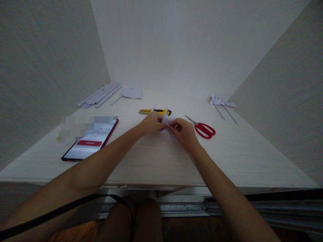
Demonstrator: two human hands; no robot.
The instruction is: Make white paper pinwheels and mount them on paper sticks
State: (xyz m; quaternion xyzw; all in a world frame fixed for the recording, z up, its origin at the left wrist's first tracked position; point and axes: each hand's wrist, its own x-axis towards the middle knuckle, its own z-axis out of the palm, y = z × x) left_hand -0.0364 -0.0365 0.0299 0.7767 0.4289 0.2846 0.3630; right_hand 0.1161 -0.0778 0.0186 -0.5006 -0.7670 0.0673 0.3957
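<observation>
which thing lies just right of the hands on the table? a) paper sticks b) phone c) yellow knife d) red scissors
d: the red scissors lie right beside the right hand, while the phone is off to the left and the yellow knife sits behind the left hand.

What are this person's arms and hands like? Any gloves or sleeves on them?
No gloves and no sleeves in view: both forearms are bare. The left hand has nothing on it that I can see. The right hand may wear a ring, too small to tell.
</observation>
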